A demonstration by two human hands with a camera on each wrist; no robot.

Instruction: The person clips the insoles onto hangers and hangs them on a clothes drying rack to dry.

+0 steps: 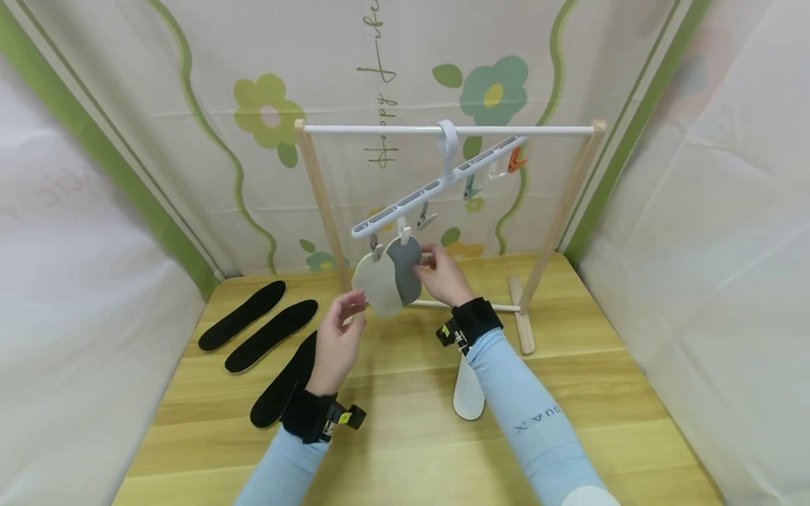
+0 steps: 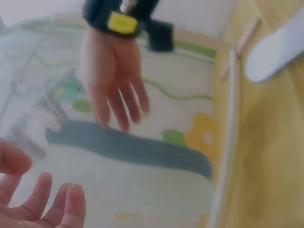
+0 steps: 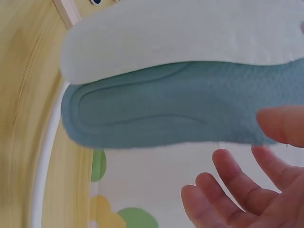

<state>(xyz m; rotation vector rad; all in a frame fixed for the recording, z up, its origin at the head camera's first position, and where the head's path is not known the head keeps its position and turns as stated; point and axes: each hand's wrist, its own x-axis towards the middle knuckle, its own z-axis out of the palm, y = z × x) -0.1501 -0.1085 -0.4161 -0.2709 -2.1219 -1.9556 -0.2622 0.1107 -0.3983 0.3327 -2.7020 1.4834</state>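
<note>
A white insole (image 1: 377,284) and a grey-blue insole (image 1: 408,270) hang side by side from clips on a white hanger (image 1: 436,184). A grey clip (image 1: 376,248) bites the white one, and a white clip (image 1: 403,230) bites the grey-blue one. My left hand (image 1: 338,344) is at the white insole's lower left edge, thumb and fingers apart. At the grey-blue insole's right edge is my right hand (image 1: 446,275), its thumb (image 3: 282,124) overlapping the insole's face in the right wrist view. Its other fingers (image 3: 240,183) are spread loosely below that edge.
The hanger hooks on a white bar (image 1: 380,130) between wooden posts. More clips, including a teal clip (image 1: 471,187) and an orange clip (image 1: 515,160), dangle rightward. Several black insoles (image 1: 242,316) lie at left on the wooden table (image 1: 405,450); another white insole (image 1: 469,393) lies under my right forearm.
</note>
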